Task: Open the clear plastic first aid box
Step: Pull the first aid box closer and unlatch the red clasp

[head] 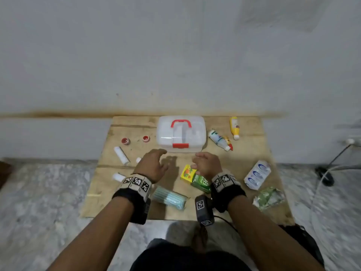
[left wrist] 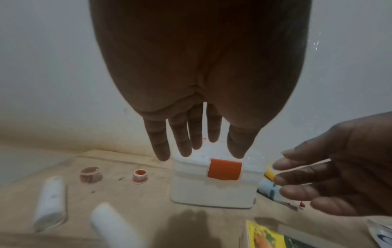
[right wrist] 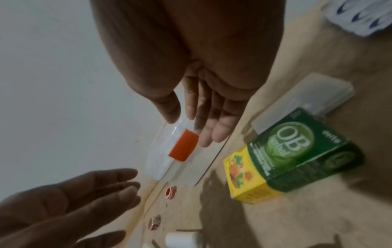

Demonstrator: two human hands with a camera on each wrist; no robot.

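The clear plastic first aid box point(head: 181, 133) sits closed at the far middle of the wooden board point(head: 254, 153), red carry handle point(head: 180, 123) folded flat. Your left hand point(head: 153, 165) and right hand point(head: 206, 163) hover just short of it, fingers loosely spread, holding nothing. Judged light, rigid and smooth-walled, so likely to slide: steady the lid with one hand and lift the red front latch point(left wrist: 224, 169) from its lower edge

Green-yellow carton point(head: 197, 178), mask pack point(head: 169, 196), bottles point(head: 219, 140), white rolls point(head: 121, 155) on wooden board point(head: 252, 153).
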